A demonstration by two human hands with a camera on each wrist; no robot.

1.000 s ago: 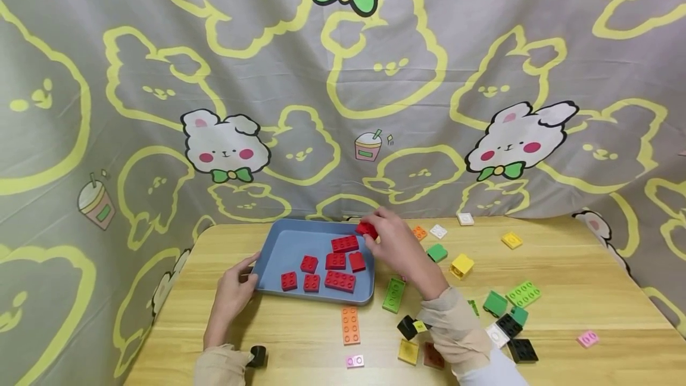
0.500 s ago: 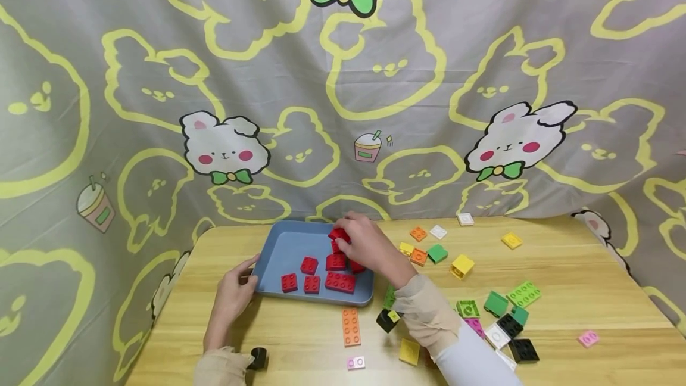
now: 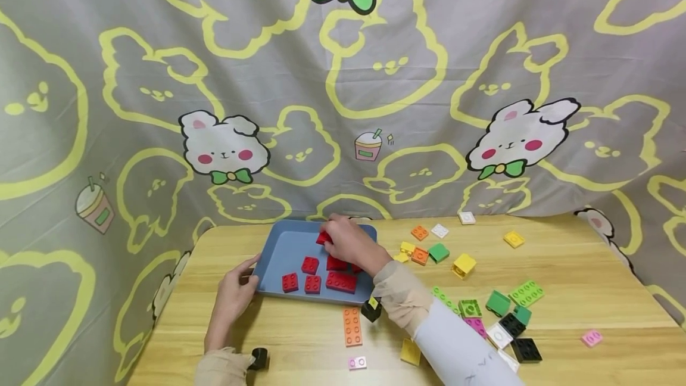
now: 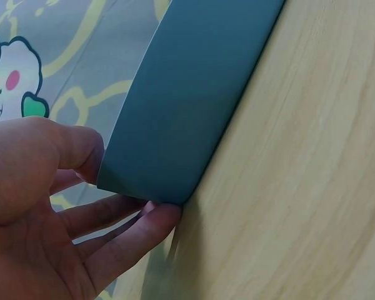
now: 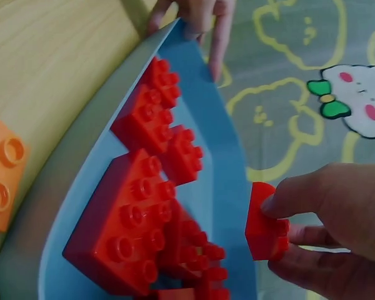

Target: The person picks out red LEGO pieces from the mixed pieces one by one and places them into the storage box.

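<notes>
A blue tray (image 3: 286,243) stands on the table with several red building bricks (image 3: 340,282) in its front and right parts. My left hand (image 3: 236,288) holds the tray by its left front corner. In the left wrist view, the thumb (image 4: 81,150) is at the rim and the other fingers lie against the outside of the corner. Over the back part of the tray, my right hand (image 3: 351,243) pinches a red brick (image 5: 262,222) with a rounded top between thumb and fingers. In the head view this hand hides some bricks behind it.
Right of the tray lie scattered bricks, among them a yellow one (image 3: 463,265), a green one (image 3: 498,302) and a black one (image 3: 526,350). An orange brick (image 3: 352,326) and a small pink one (image 3: 357,363) lie in front. A patterned curtain (image 3: 343,153) hangs behind the table.
My right hand has moved left with the red brick, from the tray's back right corner to over its back middle. My left hand has stayed at the corner.
</notes>
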